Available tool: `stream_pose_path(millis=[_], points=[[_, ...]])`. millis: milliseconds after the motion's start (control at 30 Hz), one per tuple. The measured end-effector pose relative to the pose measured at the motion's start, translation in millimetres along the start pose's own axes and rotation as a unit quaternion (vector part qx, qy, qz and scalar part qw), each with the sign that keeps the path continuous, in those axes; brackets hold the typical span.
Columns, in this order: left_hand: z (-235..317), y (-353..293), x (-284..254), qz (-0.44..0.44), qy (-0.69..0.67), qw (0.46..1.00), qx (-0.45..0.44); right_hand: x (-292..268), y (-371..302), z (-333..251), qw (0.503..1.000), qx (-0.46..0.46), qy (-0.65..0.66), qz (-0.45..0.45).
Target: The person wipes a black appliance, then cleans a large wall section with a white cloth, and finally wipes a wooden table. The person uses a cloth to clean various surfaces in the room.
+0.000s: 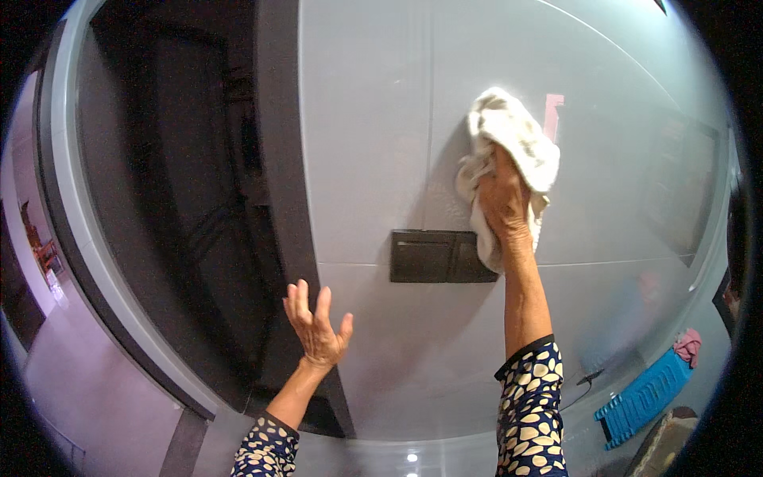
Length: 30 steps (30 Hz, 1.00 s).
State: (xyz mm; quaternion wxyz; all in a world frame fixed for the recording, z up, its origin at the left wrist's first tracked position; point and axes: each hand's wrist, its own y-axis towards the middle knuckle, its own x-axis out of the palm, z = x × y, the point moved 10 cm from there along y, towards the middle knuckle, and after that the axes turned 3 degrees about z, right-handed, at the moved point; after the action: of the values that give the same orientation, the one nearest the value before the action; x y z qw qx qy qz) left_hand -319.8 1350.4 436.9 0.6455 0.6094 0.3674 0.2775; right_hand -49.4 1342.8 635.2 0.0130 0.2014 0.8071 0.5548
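Note:
A crumpled white cloth (517, 127) is pressed against the glossy light-grey tiled wall (366, 159) by my right hand (505, 199), whose fingers are partly buried in its folds. The cloth's lower end hangs over the right part of a dark switch plate (425, 258). Just right of the cloth, a pink strip (551, 115) is stuck to the wall. My left hand (318, 326) is raised lower down, near the dark door frame's edge, with its fingers apart and nothing in it.
On the left stands a dark door (175, 199) in a grey frame. Beyond it a passage with a pale floor (103, 381) shows. At the lower right are a blue plastic stool (648, 397) lying tilted, a pink cloth (688, 348) on it and a dark cable (586, 380).

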Motion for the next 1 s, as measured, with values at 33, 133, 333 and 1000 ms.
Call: stream_pose_path(millis=[33, 133, 333, 1000], points=[[-2.9, 3.0, -0.3, 0.005, 0.019, 1.0, -0.011, -6.6, 1.7, -1.2, 0.997, -0.067, -0.042, 0.003], [-5.7, 12.9, 14.9, -0.031, -0.027, 0.999, -0.03, -0.6, 10.8, -4.5, 0.993, -0.086, -0.084, -0.003], [21.6, 39.5, 45.6, -0.006, -0.05, 0.999, -0.019, 62.9, -25.6, 26.5, 0.847, -0.262, -0.453, -0.101], [45.1, 29.4, 95.6, 0.03, -0.055, 0.998, -0.001, 95.8, -35.9, 35.2, 0.875, -0.297, -0.361, -0.124]])
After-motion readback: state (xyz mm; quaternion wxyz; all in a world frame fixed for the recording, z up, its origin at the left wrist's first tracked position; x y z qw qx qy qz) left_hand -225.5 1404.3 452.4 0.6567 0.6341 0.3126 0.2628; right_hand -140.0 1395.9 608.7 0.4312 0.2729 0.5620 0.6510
